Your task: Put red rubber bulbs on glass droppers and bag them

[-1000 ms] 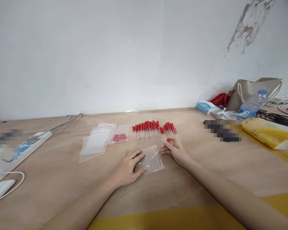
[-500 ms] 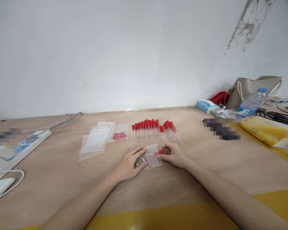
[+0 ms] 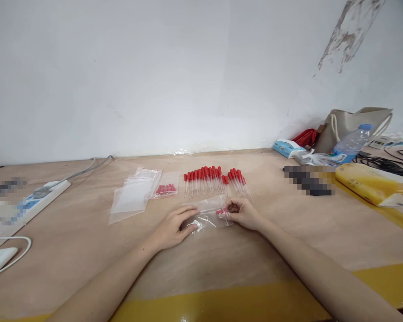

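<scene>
A clear zip bag (image 3: 206,219) lies on the table between my two hands. My left hand (image 3: 176,229) grips its left end between thumb and fingers. At the bag's right end, the curled fingers of my right hand (image 3: 243,213) pinch red dropper bulbs (image 3: 220,212), which show through the plastic. How many bulbs are in these fingers is hidden. Behind the bag lies a row of droppers (image 3: 203,179) with red bulbs and clear stems. A smaller group of droppers (image 3: 237,181) lies to its right, with loose red bulbs (image 3: 225,180) between.
Left of the droppers are a zip bag with red bulbs (image 3: 166,188) and a stack of flat zip bags (image 3: 130,201). A power strip (image 3: 50,201) is at the far left. A yellow pack (image 3: 369,183), a bottle (image 3: 352,141) and a grey bag (image 3: 339,120) stand right.
The red bulbs in my right hand have gone from the bag's right edge to behind its plastic. My left hand has shifted slightly left, and the bag is stretched wider.
</scene>
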A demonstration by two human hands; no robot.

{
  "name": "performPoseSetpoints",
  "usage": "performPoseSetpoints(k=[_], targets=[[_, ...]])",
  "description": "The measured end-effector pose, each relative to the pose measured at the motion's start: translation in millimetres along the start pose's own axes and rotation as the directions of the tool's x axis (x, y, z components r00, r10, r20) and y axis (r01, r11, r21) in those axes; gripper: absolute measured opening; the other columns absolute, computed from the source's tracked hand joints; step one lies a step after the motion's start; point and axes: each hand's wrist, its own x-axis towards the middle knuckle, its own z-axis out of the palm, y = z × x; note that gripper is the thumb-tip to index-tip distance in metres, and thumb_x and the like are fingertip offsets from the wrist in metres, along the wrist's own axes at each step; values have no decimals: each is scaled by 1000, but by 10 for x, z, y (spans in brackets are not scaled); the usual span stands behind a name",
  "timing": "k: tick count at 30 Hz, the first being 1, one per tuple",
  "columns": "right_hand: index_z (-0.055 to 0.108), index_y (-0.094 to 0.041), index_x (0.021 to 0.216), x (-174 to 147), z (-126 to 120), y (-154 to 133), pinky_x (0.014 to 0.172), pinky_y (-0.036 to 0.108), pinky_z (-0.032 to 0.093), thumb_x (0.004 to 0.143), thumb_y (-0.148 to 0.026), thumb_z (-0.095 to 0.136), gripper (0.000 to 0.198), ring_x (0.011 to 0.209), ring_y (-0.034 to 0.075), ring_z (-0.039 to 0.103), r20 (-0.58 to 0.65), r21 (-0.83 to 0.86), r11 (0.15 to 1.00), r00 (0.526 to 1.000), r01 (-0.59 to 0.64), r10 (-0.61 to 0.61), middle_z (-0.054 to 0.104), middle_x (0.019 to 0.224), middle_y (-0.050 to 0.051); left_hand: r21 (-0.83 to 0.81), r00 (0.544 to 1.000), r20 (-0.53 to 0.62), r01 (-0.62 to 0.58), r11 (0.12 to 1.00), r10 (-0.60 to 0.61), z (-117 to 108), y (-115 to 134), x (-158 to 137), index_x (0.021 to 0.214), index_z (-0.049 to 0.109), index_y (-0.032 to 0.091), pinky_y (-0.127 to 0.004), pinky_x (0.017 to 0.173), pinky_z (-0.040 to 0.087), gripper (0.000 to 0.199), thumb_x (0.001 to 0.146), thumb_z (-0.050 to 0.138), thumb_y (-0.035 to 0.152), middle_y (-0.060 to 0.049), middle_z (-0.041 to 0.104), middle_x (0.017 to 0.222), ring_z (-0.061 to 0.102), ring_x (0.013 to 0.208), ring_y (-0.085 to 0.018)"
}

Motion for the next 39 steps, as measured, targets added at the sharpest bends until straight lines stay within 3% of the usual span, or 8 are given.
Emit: performPoseSetpoints(k=[4, 8, 11, 15, 22, 32, 39], targets=[[66, -20, 77, -27, -50, -106, 70, 25, 42, 79, -31, 52, 18, 76, 13, 55, 41, -413, 898, 988, 151, -148, 59, 80, 2, -1, 1000, 3, -20, 1000, 20, -23, -66, -43, 120, 50, 26, -39, 97, 38, 37, 84, 47, 35, -4, 52, 123, 46, 114, -19], [67, -20, 79, -36, -24, -137, 71, 25, 40, 81, -25, 46, 22, 76, 13, 53, -7, -578, 803, 983, 146, -184, 59, 81, 4, -10, 999, 25, -41, 999, 41, -9, -79, -45, 117, 53, 25, -38, 97, 38, 34, 85, 46, 34, -5, 52, 123, 45, 115, -19], [64, -17, 76, 40, -82, -64, 65, 24, 40, 76, -20, 48, 16, 69, 12, 52, -150, -605, 795, 975, 41, -165, 58, 76, 3, -8, 999, 29, -29, 1000, 29, -4, -80, -39, 118, 53, 26, -39, 96, 38, 34, 86, 45, 35, -5, 51, 124, 45, 115, -19], [53, -15, 78, 310, -238, 15, 62, 25, 40, 71, -17, 50, 8, 66, 14, 53, -382, -582, 790, 922, -191, -58, 58, 73, 3, -9, 999, 30, -25, 1000, 25, 8, -99, -37, 118, 53, 26, -39, 96, 38, 35, 86, 45, 36, -5, 51, 124, 46, 115, -20], [42, -13, 94, 763, -232, -50, 63, 27, 39, 67, -12, 53, 28, 78, 21, 57, -433, -633, 637, 883, -440, 180, 59, 82, 11, -18, 999, 20, -32, 999, 32, 30, -116, -50, 119, 52, 26, -39, 98, 37, 35, 86, 44, 35, -5, 51, 125, 44, 116, -20], [44, -11, 97, 799, -227, -61, 70, 32, 41, 71, -16, 54, 29, 89, 27, 57, -462, -627, 590, 853, -509, 244, 59, 93, 18, -22, 999, 11, -33, 999, 33, 24, -104, -41, 118, 53, 26, -39, 97, 38, 34, 86, 45, 35, -5, 52, 123, 45, 115, -20], [45, -9, 99, 814, -219, -88, 66, 31, 43, 69, -9, 50, 30, 83, 26, 59, -476, -595, 624, 848, -506, 234, 60, 89, 18, -28, 1000, 17, -17, 999, 18, 25, -111, -41, 118, 53, 26, -40, 97, 37, 34, 86, 45, 35, -5, 51, 124, 45, 116, -20]])
